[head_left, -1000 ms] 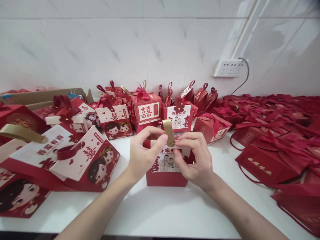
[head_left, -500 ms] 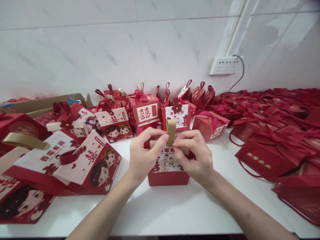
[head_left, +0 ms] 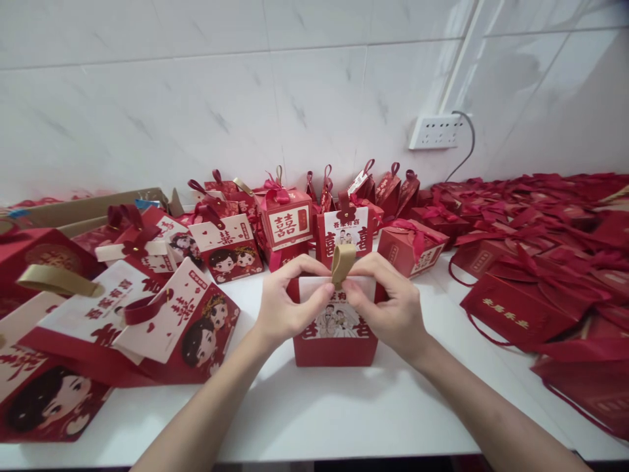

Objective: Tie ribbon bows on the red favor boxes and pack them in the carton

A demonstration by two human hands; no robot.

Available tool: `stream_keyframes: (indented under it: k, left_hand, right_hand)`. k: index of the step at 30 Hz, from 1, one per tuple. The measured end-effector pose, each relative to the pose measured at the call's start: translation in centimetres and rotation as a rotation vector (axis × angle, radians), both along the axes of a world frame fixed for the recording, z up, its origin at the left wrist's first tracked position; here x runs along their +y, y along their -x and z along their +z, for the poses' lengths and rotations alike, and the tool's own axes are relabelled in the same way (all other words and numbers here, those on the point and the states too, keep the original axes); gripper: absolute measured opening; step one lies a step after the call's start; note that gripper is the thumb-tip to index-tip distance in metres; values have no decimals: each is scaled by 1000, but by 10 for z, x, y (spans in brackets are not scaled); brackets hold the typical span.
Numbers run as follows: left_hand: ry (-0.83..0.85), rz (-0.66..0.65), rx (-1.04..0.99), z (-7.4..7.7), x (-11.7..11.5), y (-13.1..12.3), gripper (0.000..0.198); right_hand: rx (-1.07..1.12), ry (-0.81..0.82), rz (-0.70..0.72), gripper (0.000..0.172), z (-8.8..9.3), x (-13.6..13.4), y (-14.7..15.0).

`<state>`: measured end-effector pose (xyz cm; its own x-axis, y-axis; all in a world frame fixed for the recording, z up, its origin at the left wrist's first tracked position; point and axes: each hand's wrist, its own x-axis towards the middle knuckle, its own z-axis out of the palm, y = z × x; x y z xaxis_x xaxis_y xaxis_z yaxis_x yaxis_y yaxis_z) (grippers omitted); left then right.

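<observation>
A small red-and-white gift box (head_left: 335,353) stands upright on the white table in front of me, printed with a couple and red characters. From its top edge rises a gold ribbon loop (head_left: 345,259). My left hand (head_left: 286,300) pinches the box's top edge at the left foot of the loop, thumb in front and fingers behind. On the other side my right hand (head_left: 394,303) grips the same edge in a like pinch, its thumb close to the left one. The fingertips behind the box are hidden.
Several cartoon-printed gift boxes (head_left: 196,328) crowd the left. More boxes, including a ribboned one (head_left: 286,219), line the wall. Red boxes with cords and bows (head_left: 521,308) are heaped at right. A power strip (head_left: 435,132) hangs on the tiled wall.
Both hands have shifted from the gold loop itself to the box's top edge beside its base. The thumbs now press the front, and the loop leans slightly right.
</observation>
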<state>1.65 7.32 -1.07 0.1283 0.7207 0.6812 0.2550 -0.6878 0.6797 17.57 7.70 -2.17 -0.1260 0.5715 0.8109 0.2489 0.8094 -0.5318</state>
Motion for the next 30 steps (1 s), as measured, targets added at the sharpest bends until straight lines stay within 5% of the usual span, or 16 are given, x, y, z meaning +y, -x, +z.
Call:
stream_keyframes:
  k: [13,21,30]
  left_hand:
    - [181,-44,-73,-1,1,-1,6]
    - [168,-39,-95,0,-1,-5,2]
    - [162,-28,-71,-2,0,-3,3]
  right_hand:
    - [-78,63,-5,8,4,1,-6]
    - [-61,-37,33,12,3,0,-6]
    - [-62,118,63,9,8,-1,-9]
